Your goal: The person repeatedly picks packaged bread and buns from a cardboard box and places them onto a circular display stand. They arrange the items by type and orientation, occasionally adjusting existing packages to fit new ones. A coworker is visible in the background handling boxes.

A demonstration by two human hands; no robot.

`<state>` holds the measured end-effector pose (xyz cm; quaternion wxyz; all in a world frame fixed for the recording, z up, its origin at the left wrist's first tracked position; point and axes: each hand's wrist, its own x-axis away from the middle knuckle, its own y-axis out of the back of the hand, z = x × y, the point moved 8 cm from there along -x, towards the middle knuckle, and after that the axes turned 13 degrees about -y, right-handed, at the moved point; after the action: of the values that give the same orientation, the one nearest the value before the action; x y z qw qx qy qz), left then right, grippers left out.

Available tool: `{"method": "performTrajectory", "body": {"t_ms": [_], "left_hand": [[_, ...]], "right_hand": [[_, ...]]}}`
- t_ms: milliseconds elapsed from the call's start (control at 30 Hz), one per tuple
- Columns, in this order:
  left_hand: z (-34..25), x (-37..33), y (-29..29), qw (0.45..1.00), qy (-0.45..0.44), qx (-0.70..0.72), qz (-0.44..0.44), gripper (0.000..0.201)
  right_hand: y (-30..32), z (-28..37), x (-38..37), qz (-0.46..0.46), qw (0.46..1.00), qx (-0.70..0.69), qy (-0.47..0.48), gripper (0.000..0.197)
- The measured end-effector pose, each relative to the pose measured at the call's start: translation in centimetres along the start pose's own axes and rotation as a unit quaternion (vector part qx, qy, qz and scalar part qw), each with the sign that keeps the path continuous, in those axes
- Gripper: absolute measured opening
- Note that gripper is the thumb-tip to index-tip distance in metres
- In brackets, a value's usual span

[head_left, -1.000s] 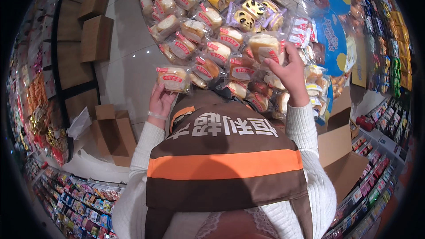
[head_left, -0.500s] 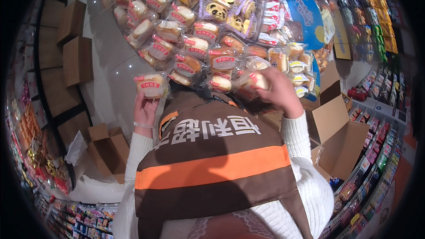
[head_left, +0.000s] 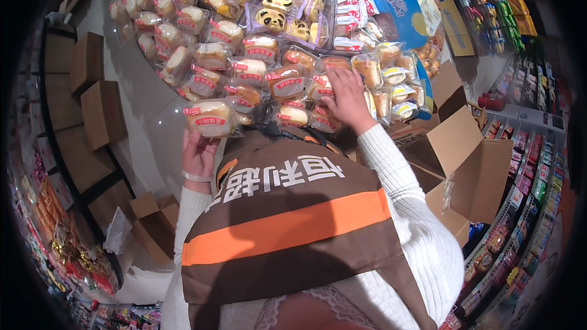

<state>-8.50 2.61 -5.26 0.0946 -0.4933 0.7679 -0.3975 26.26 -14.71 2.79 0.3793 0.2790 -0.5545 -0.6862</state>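
At the near left edge of the display, my left hand [head_left: 199,157] holds up a bread bun in a clear wrapper with a red label [head_left: 210,119]. Its fingers are closed on the lower part of the wrapper. My right hand [head_left: 350,101] reaches onto the near rows of the pile, thumb and fingers round another wrapped bun [head_left: 320,87], which rests among its neighbours. Beside that hand lie buns with yellow-and-white labels [head_left: 400,93]. Many similar wrapped buns [head_left: 287,84] cover the display in front of me.
Panda-faced wrapped cakes [head_left: 271,19] and a bin of red-and-white packets [head_left: 348,15] sit farther back, by a blue sign [head_left: 396,9]. Open cardboard boxes [head_left: 455,146] stand at my right, and another carton [head_left: 153,229] at lower left. Stocked shelves [head_left: 520,208] curve along the right.
My right hand has moved forward and left, bringing a wrapped bun from near my apron onto the pile. The left hand still holds its bun. The view has shifted slightly.
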Motion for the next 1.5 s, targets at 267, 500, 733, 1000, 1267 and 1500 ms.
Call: {"method": "performTrajectory", "body": {"t_ms": [267, 500, 733, 1000, 1267, 1500], "left_hand": [[1.4, -1.5, -5.3, 0.995, 0.035, -0.053, 0.074, 0.058], [4.0, -4.5, -12.0, 0.983, 0.066, -0.061, 0.159, 0.052], [7.5, -2.9, -15.4, 0.936, 0.118, -0.121, 0.309, 0.051], [8.5, -3.5, -14.9, 0.926, 0.162, -0.160, 0.301, 0.036], [8.4, -4.1, -13.1, 0.934, 0.145, -0.160, 0.286, 0.033], [8.1, -4.7, -10.3, 0.951, 0.132, -0.169, 0.221, 0.031]], "right_hand": [[6.1, -1.0, 0.1, -0.119, 0.988, -0.100, -0.016, 0.071], [9.1, 0.7, -0.3, -0.054, 0.948, -0.313, -0.009, 0.071], [7.6, 4.9, 2.3, 0.112, 0.929, -0.347, 0.060, 0.071], [9.3, -8.2, -4.1, 0.012, 0.930, -0.342, -0.134, 0.051], [2.2, -7.5, -8.2, 0.145, 0.987, 0.063, -0.028, 0.070], [3.1, -5.2, -9.7, 0.115, 0.989, -0.086, 0.040, 0.059]]}}
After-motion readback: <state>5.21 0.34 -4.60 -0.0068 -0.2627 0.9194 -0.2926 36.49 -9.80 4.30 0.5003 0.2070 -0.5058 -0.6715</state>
